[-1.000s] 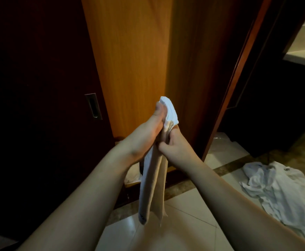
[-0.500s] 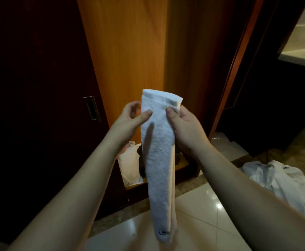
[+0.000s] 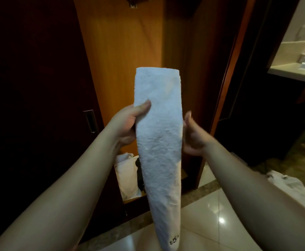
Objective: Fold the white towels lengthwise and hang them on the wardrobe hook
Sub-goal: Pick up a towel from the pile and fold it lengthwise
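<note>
Both hands (image 3: 128, 124) (image 3: 193, 136) hold folded towel (image 3: 159, 142); small dark mark (image 3: 174, 240) unreadable.

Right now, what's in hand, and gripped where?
The folded white towel. The left hand pinches its left edge in the upper half, thumb across the front. The right hand sits at the right edge opposite; its fingers are hidden behind the towel.

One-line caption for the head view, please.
Both hands, left and right, hold a folded white towel upright before the wardrobe's wooden panel.
</note>
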